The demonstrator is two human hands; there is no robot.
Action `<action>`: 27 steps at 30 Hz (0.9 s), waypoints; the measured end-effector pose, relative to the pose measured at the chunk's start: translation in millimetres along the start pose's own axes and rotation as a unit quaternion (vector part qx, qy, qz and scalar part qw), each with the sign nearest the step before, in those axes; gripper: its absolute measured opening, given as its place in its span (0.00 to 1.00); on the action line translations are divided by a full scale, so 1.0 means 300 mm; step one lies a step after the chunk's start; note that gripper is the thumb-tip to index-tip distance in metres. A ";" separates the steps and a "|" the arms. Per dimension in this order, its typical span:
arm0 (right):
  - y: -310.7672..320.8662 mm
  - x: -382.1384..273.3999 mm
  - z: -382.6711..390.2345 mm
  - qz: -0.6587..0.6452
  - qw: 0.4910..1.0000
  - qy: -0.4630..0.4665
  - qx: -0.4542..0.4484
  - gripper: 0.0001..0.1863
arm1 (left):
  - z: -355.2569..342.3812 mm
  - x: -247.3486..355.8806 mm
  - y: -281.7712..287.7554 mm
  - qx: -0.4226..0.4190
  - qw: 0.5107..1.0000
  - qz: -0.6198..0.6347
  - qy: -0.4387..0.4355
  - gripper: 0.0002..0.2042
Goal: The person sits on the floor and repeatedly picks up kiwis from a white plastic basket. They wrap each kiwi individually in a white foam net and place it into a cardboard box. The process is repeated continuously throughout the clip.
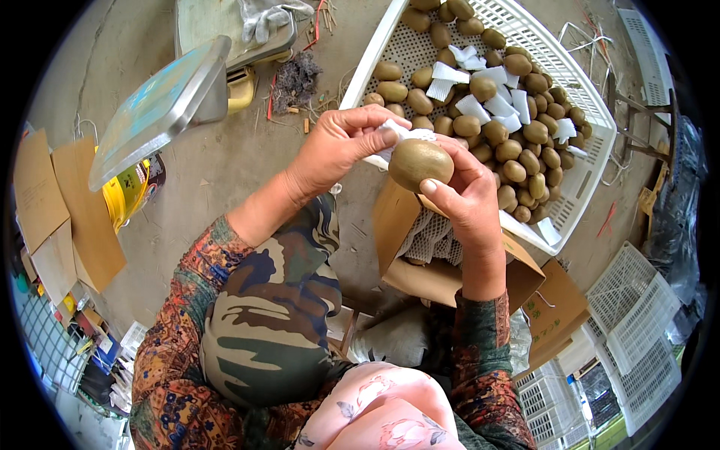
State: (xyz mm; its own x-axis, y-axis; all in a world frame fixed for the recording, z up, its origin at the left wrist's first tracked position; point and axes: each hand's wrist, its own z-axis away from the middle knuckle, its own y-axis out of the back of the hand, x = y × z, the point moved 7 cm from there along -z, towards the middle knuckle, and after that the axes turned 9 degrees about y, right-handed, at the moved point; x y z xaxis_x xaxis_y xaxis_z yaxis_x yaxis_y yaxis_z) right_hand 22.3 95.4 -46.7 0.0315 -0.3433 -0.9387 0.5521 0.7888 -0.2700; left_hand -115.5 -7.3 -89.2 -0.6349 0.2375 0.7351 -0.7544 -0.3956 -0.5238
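My right hand (pixel 474 193) grips a large brown kiwi (pixel 420 166), with the thumb on its lower side and the fingers behind it. Pinched between the thumb and fingers of my left hand (pixel 324 154) is a white foam sleeve (pixel 407 133), touching the kiwi's far side. Part of the sleeve is hidden by the fruit. Beyond my hands, a white plastic crate (pixel 363 75) holds many loose kiwis (pixel 536 133) with several flattened white foam sleeves (pixel 500 105) scattered on them. Below my right hand stands an open cardboard box (pixel 420 280) with white netted padding (pixel 431 238) inside.
A metal-topped scale (pixel 161 112) stands at the left, with grey gloves (pixel 264 19) behind it. Nearby are a yellow bucket (pixel 126 196) and cardboard (pixel 86 214). White crates (pixel 637 330) are at the right. Dark netting (pixel 298 79) lies on the floor.
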 end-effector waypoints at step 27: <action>-0.039 -0.137 0.194 0.100 0.952 0.193 0.216 0.32 | 0.054 0.095 -0.238 -0.016 0.937 -0.238 -0.256 0.31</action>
State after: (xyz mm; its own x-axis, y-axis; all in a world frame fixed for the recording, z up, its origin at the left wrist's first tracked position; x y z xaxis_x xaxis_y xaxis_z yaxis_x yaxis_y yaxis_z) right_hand 63.0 70.6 7.5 -0.0903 0.0716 -0.9933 0.8614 0.5062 -0.0418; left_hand -77.0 13.4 -23.7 -0.0675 -0.0806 0.9945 -0.9419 -0.3237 -0.0902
